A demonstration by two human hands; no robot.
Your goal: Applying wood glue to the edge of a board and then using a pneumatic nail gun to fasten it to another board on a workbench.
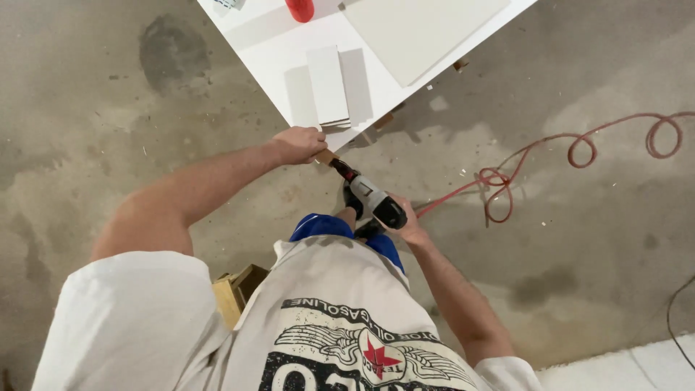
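Concrete floor, stained dark at about 11 o'clock in the frame. A wooden box sits low by the person's left side, at about 7 o'clock.

Left hand: arm reaches up toward 12 o'clock. The fingers are curled shut around a small wooden block, pressing it against the edge of the white panel at that panel's nearest corner. Grip looks firm; the thumb is hidden.

On the white panel, just above the left hand at 12 o'clock, lie small white strips, stacked and overlapping, long axes running away from the person. A red cylinder stands farther up at the frame edge. A larger pale sheet lies at 1 o'clock of the strips.

Power drill: long axis runs from 4 o'clock up to 10 o'clock, bit end touching or all but touching the wooden block. The block lies at 10 o'clock from the drill body, directly on its axis. The left hand is the nearer hand to the block.

Right hand: wrapped closed around the drill's grip, fingers mostly hidden behind the tool body.

A red hose loops across the floor from 3 o'clock toward the drill. Wood chips are scattered beneath the panel edge.
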